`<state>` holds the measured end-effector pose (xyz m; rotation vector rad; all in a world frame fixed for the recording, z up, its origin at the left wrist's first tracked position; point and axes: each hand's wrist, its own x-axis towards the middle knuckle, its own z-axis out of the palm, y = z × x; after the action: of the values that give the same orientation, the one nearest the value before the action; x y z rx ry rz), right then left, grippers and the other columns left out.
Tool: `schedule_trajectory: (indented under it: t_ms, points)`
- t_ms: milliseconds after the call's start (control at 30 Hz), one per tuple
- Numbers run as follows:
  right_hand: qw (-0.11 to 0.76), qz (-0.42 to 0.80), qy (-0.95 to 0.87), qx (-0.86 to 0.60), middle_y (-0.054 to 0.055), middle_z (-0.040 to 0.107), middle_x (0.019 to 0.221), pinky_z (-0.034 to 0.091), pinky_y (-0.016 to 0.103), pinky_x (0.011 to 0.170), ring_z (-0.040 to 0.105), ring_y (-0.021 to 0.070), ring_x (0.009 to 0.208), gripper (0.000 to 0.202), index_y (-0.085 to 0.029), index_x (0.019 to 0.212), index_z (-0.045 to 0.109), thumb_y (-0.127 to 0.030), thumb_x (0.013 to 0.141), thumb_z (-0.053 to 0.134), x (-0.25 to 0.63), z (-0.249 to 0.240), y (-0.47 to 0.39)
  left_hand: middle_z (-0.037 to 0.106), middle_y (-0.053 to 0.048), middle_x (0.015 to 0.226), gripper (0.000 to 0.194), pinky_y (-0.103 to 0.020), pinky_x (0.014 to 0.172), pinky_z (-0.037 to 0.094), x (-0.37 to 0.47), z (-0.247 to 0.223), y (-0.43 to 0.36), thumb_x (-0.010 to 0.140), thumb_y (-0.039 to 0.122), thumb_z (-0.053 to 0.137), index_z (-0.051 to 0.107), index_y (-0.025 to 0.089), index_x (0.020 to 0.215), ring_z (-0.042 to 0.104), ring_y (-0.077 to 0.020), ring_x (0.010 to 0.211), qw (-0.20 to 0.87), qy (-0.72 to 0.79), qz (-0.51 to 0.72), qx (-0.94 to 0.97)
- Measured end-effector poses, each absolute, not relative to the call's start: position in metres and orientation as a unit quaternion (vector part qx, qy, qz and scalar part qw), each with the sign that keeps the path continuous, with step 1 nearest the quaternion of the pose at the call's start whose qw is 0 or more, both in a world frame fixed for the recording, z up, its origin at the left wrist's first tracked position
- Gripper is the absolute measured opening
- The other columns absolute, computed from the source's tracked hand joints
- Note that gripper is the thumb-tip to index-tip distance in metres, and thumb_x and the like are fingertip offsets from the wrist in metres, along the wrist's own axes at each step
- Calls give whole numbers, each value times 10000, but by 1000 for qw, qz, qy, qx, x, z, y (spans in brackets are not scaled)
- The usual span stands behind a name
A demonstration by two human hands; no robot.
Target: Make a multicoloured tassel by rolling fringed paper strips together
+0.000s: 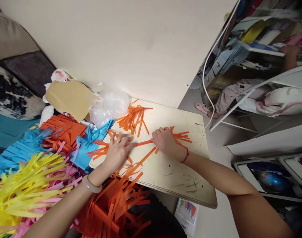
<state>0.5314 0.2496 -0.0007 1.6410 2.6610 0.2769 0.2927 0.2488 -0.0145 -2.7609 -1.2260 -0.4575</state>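
An orange paper piece (144,143), twisted narrow in the middle with fringes at both ends, lies across the wooden board (185,175). My left hand (119,150) presses on its left part, fingers bent over the paper. On the right part, my right hand (164,140) has its fingers closed around the paper, and fringe sticks out beyond it. Behind my hands rests an orange tassel (133,120). More orange fringed paper (116,205) hangs over the board's near edge, below my left hand, with one strip reaching up between my hands.
Yellow (29,188), blue (22,152) and red-orange (63,132) fringed paper is heaped at left. Clear plastic (108,105) and brown paper (70,99) lie behind it. A pale panel (121,43) stands behind the board. A person's leg (230,94) and a white chair (247,104) are at right.
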Motion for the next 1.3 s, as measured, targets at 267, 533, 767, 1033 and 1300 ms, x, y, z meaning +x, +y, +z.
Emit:
schedule_trajectory:
  t_ms: [267, 533, 767, 1033, 1300]
  points:
    - [-83, 125, 910, 386, 62, 434, 1465, 227, 567, 1102, 218, 286, 1429, 382, -190, 1287, 532, -147, 928, 409, 535, -6, 218, 679, -75, 1065, 252, -676, 1058, 227, 294, -8, 242, 891, 178, 513, 680, 241, 1069, 498, -337, 1185, 87, -342, -135, -926]
    - [-87, 104, 901, 413, 82, 558, 1324, 174, 596, 1108, 308, 295, 1362, 228, -166, 1069, 637, -174, 911, 473, 541, 8, 228, 648, -87, 800, 239, -687, 1097, 189, 316, 7, 252, 853, 58, 486, 679, 153, 752, 537, -320, 1137, 129, -285, -79, -947]
    - [-77, 118, 924, 356, 43, 632, 841, 342, 390, 913, 496, 182, 856, 280, -162, 851, 622, -111, 968, 373, 510, 0, 246, 660, -65, 787, 227, -629, 1093, 236, 312, -12, 250, 898, 126, 486, 662, 154, 757, 597, -260, 999, 139, -334, -166, -917]
    - [-206, -1, 879, 430, -4, 684, 863, 294, 364, 864, 545, 154, 861, 230, -205, 785, 639, -215, 954, 483, 551, -15, 255, 730, -5, 868, 142, -559, 1056, 268, 295, -27, 251, 870, 267, 588, 701, 247, 785, 580, -246, 1023, -31, -412, -295, -862]
    - [-200, -40, 846, 493, 15, 652, 804, 292, 344, 816, 524, 167, 839, 175, -170, 729, 608, -141, 867, 504, 545, -13, 257, 650, -85, 958, 210, -489, 939, 385, 294, -24, 251, 867, 331, 532, 664, 197, 775, 531, -279, 1018, -97, -499, -258, -822]
